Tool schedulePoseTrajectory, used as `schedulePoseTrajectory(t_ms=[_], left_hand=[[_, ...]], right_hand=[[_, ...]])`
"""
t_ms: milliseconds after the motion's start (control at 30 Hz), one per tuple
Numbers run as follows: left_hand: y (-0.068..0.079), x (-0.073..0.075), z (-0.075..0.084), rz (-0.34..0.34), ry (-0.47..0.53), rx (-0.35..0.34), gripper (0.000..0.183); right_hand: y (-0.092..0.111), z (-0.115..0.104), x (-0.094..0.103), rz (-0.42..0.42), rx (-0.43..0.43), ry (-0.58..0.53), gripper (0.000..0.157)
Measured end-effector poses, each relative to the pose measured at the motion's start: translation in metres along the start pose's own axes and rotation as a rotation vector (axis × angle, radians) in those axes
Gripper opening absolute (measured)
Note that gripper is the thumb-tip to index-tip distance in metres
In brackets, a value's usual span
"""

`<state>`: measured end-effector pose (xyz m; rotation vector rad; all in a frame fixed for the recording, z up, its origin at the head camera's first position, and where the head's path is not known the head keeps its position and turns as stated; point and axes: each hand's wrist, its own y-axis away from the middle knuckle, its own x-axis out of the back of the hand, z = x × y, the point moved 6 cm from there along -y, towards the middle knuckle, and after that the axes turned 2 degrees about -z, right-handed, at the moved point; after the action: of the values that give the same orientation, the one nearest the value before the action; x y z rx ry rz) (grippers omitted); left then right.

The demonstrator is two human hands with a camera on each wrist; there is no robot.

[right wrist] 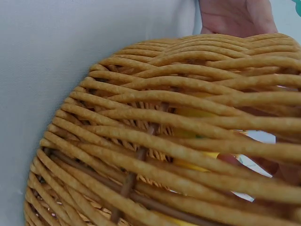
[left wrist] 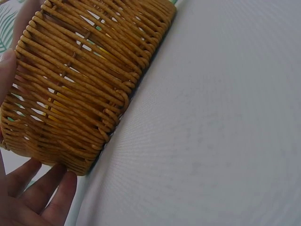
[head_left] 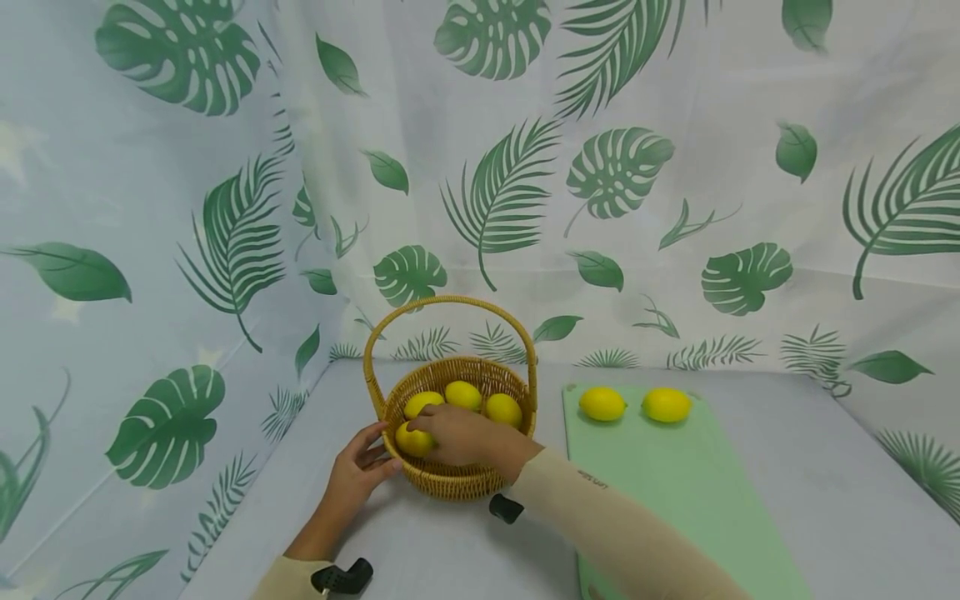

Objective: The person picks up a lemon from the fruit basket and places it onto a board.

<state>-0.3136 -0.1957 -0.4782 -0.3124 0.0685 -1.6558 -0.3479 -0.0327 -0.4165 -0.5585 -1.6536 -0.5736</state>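
Wicker basket (head_left: 450, 485), one, on the surface (head_left: 420, 550), left of a green board (head_left: 652, 475); I count four lemons (head_left: 462, 395) inside. Left hand (head_left: 356, 471): spread, touching basket's left side. Right hand (head_left: 463, 435): inside, at near-left lemon (head_left: 413, 440); pinching, I cannot tell.

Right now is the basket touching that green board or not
Apart. The head view shows it: a strip of pale tabletop lies between the basket and the green board.
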Motion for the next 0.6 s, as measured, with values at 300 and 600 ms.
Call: schedulePoseTrajectory(t_ms=[300, 600], left_hand=[[-0.006, 0.002, -0.018, 0.003, 0.017, -0.045, 0.066], [0.002, -0.002, 0.005, 0.001, 0.015, -0.024, 0.065]], right_hand=[[-0.007, 0.001, -0.005, -0.008, -0.034, 0.014, 0.048], [-0.019, 0.001, -0.008, -0.047, -0.109, 0.020, 0.048]])
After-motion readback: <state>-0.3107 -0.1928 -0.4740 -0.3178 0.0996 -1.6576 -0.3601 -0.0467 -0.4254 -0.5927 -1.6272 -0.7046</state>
